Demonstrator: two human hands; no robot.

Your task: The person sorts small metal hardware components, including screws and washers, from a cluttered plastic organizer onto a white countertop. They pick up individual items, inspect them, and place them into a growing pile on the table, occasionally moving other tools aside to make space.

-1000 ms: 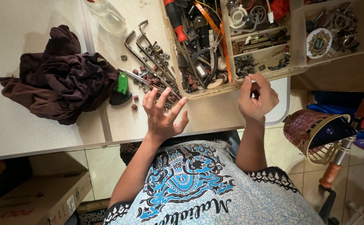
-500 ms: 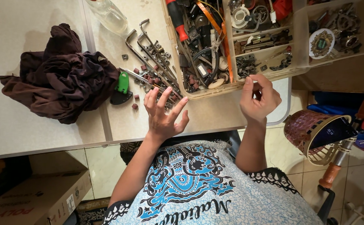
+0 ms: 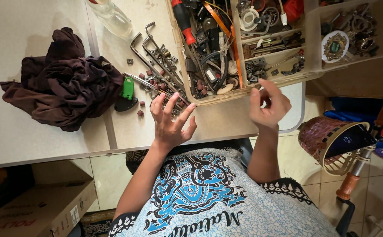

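Your left hand [image 3: 170, 122] lies on the table [image 3: 46, 26] with its fingers spread apart, the fingertips touching a scatter of small brown nuts [image 3: 149, 79] and long metal hex keys [image 3: 158, 50]. It grips nothing. Your right hand [image 3: 268, 105] is raised at the near edge of the clear plastic organizer box [image 3: 244, 90], fingers loosely open; you cannot tell whether a small part sits between the fingertips. The box is crowded with tools, a red-handled screwdriver [image 3: 183, 19] among them, and small metal hardware in its compartments. Left of the hex keys lies a green-and-black tool [image 3: 126, 93], just beside a crumpled dark cloth [image 3: 62, 83]. A clear bottle [image 3: 112, 17] lies at the far edge.
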